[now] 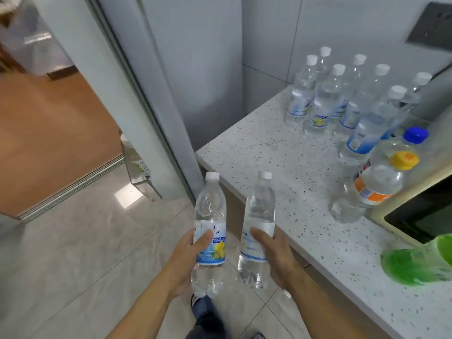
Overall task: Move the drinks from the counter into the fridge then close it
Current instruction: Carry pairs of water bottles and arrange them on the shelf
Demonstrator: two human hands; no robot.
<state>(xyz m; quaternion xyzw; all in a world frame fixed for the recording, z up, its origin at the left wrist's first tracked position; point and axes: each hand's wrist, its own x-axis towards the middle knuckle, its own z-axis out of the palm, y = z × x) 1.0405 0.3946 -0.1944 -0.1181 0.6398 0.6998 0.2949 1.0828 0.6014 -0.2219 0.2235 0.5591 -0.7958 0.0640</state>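
Two clear bottles with white caps are held upright, side by side but apart, above the tiled floor [73,253] just off the counter's corner. Left bottle [210,231]: gripped at its blue-and-yellow label by the left hand [188,255], thumb across the front, fingers curled behind. Right bottle [258,231]: gripped at its label by the right hand [276,258], thumb on the front, fingers wrapped round the back.

On the speckled white counter [281,172], toward the back corner, stands a cluster of white-capped bottles [325,101], close together, all upright. Nearer the camera on the counter: a bottle with a blue cap [415,135] and a bottle with a yellow cap [381,177] and orange label, touching or nearly so. A blurred green object [420,263] lies at the right edge of the counter.

The fridge [195,69] stands just left of the counter; its door [80,57] is swung open, with a clear door shelf [137,165] visible low down. Beyond the door, a wooden floor [49,133].
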